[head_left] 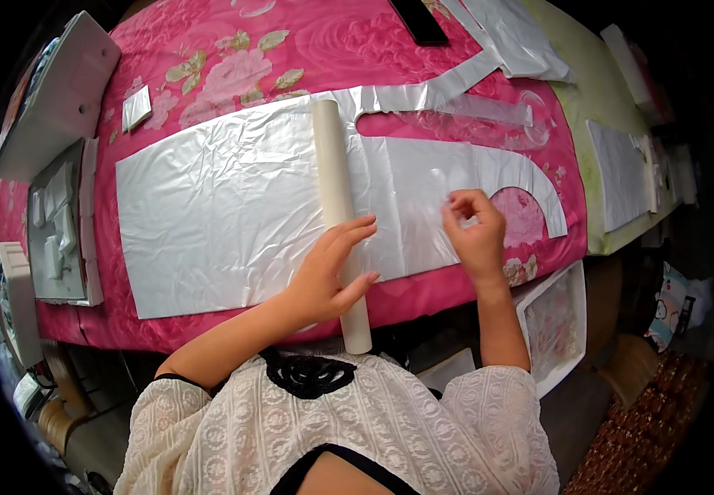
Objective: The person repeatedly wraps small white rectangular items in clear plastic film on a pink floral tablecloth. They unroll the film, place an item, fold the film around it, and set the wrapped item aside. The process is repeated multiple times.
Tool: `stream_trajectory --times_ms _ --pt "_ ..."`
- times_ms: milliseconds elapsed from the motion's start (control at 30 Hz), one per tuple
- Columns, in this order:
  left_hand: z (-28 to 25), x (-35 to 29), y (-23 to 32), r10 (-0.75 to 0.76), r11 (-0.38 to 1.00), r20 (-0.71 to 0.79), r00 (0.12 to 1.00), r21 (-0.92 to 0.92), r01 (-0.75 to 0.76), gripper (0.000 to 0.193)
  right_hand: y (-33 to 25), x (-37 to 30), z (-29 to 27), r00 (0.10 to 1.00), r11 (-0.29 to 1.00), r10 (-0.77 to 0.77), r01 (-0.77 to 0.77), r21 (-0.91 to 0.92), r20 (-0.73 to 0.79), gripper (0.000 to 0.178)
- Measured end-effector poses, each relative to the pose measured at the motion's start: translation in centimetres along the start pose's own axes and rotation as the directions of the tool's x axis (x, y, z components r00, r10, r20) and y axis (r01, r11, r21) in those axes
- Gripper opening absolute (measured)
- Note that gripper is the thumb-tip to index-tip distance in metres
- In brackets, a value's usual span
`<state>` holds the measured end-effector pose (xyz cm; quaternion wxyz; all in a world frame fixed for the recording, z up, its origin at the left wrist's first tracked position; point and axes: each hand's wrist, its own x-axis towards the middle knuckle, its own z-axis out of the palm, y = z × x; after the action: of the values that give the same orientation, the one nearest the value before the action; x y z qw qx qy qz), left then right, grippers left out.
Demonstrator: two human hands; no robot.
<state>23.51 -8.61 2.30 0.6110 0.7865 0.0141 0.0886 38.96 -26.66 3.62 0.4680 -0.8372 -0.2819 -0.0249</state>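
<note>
A thin, glossy white plastic apron lies spread across the table, creased, with a curved neck opening toward the right end. Across its middle lies a long cream tube, its near end jutting past the table edge toward my body. My left hand rests over the tube, fingers stretched and thumb apart, not wrapped round it. Over the apron's right part, beside the neck opening, my right hand is raised with thumb and fingertips pinched together. Whatever may be between those fingertips is too small to make out.
A pink flowered cloth covers the table. A dark phone and more white plastic lie at the far side. A white box and a tray with folded white pieces stand left. A white bin sits below, right.
</note>
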Motion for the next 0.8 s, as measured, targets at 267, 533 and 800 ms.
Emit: stream_trajectory --times_ms 267,533,800 --pt "-9.3 -1.6 -2.2 -0.604 0.615 0.183 0.776 -0.512 0.599 0.007 -8.7 -6.2 6.0 0.865 0.923 -0.384 0.356 0.145 0.323 0.035" --pt "-22.7 -8.0 -5.5 -0.728 0.675 -0.151 0.668 -0.322 0.663 0.008 -7.3 -10.8 4.1 0.729 0.895 0.399 -0.177 -0.410 0.556 0.051" --pt "-26.1 -8.7 -5.9 -0.709 0.699 -0.126 0.694 0.008 0.715 0.020 -6.3 -10.5 3.5 0.667 0.872 0.484 -0.315 -0.375 0.566 0.042"
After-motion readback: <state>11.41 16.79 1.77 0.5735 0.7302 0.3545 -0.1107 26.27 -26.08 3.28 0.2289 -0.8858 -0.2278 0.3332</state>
